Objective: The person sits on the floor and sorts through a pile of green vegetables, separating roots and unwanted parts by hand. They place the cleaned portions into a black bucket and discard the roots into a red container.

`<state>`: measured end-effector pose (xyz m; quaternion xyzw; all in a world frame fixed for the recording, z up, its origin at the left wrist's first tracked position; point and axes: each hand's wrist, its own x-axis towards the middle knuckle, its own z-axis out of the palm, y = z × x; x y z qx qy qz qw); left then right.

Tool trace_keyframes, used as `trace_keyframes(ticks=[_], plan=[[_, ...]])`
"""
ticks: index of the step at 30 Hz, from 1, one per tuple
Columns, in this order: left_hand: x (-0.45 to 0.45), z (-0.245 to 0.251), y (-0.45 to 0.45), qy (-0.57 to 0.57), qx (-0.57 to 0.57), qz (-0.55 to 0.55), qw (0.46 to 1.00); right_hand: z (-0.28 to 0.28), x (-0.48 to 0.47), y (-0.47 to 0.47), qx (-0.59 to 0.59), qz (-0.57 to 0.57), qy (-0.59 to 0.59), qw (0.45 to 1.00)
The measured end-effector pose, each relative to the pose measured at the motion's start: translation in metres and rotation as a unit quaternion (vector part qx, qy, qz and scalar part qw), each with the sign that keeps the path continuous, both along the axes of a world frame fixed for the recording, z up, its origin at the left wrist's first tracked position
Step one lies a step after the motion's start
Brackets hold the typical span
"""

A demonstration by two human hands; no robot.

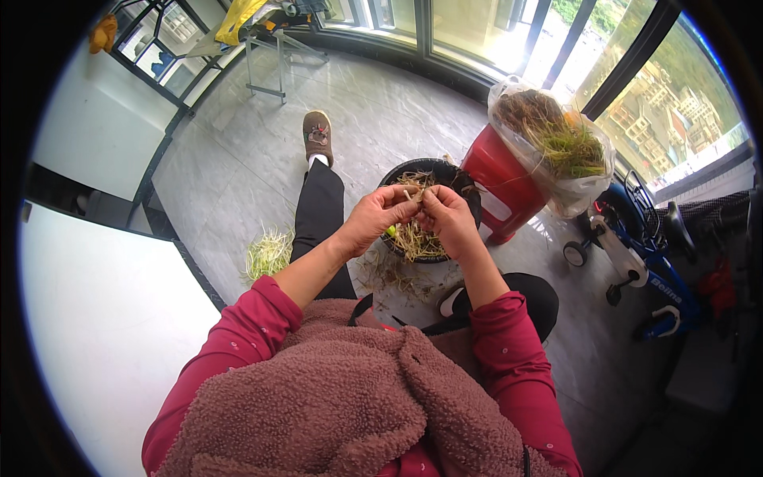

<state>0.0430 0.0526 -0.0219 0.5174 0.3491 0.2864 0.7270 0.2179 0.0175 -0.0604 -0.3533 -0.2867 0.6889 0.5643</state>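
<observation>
My left hand and my right hand meet over a round bin with a black liner. Between their fingertips they both pinch a small pale plant stem with dry, brownish skin. Dry roots and stalks fill much of the bin below. On the floor to the left, beside my leg, lies a pile of pale green-white plant stems. A white plastic bag of rooted green plants rests on a red plastic stool to the right.
Plant scraps litter the grey tiled floor near the bin. A blue child's bicycle stands at the right, and a metal-legged rack at the upper left. A white panel is on the left; windows line the far side.
</observation>
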Motion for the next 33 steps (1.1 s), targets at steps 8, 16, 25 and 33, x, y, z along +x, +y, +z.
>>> trace_keyframes(ticks=[8,16,25,33], plan=[[0.000,-0.004,0.001,0.015,-0.048,0.085,0.995,-0.002,-0.003,0.000,-0.010,0.005,-0.001,1.000],[-0.032,0.001,0.021,-0.042,-0.104,0.204,0.972,-0.009,0.011,0.006,-0.055,-0.036,0.012,0.998],[-0.078,0.005,0.034,-0.080,-0.134,0.285,0.946,-0.026,0.031,0.019,-0.129,-0.131,0.033,0.982],[-0.093,0.010,0.039,-0.093,-0.118,0.284,0.947,-0.048,0.036,0.030,-0.136,-0.157,-0.341,0.917]])
